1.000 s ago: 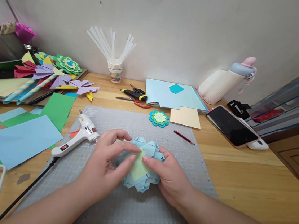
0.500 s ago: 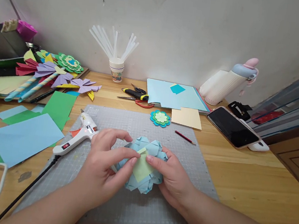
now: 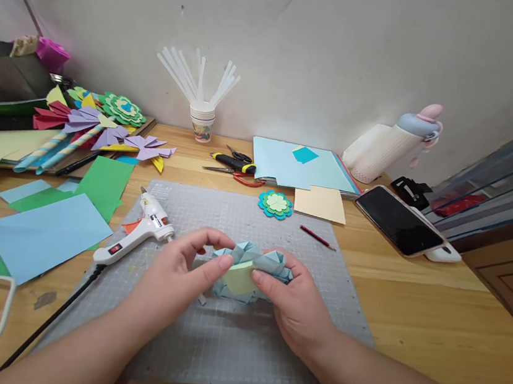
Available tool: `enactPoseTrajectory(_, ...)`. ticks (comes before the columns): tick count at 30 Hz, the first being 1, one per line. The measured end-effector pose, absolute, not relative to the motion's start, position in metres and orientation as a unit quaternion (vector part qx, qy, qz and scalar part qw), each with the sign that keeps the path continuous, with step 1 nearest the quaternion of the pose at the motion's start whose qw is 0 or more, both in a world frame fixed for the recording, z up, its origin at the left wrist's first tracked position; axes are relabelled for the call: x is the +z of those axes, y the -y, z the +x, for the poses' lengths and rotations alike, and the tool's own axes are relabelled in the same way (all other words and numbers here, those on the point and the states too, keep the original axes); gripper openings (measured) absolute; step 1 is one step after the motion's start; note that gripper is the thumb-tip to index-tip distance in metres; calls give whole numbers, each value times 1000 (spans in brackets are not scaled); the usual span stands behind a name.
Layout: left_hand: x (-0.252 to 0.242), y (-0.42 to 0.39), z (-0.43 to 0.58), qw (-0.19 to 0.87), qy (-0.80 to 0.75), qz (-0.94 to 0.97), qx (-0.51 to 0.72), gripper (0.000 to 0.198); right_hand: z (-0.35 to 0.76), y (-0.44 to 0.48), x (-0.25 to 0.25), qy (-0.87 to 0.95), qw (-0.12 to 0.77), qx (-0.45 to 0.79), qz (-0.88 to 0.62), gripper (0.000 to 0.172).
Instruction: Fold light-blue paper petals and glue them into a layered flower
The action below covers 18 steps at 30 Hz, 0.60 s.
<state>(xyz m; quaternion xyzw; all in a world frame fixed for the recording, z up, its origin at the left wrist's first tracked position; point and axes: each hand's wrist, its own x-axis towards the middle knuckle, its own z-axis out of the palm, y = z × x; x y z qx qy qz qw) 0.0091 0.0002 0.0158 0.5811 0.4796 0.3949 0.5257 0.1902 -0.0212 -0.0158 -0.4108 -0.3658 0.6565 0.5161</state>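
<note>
Above the cutting mat I hold a light blue folded-paper flower [image 3: 249,254], tilted so that its near face shows edge-on. A pale green paper piece [image 3: 240,280] lies over its middle. My right hand [image 3: 302,294] is closed on the flower's right side, thumb pressing at the green paper. My left hand [image 3: 183,273] grips the left side, thumb at the green paper's upper left corner and fingers partly hidden behind the petals. A small grey-white strip [image 3: 202,299] shows just below the left hand.
A white glue gun [image 3: 139,234] lies left on the grey mat [image 3: 217,355], its black cord running toward me. A layered paper flower [image 3: 275,204], a pencil [image 3: 317,237] and scissors [image 3: 237,153] lie beyond. Coloured sheets [image 3: 45,234] are at left, a phone [image 3: 400,221] at right.
The blue flower has tipped, so its face looks flatter. My left fingers have moved from pinching at the green paper to holding the flower's left edge. The glue gun stays in place.
</note>
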Motion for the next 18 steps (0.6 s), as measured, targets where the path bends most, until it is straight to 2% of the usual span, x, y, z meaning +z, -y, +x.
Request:
enactPoseTrajectory(6,17,-2,12,529,-463,623,343,17,190,23,-12,412,476,654,-419,23)
enactPoseTrajectory(18,22,1,13,472,-496,661,307,20,194,22,-4,425,441,652,-446,27)
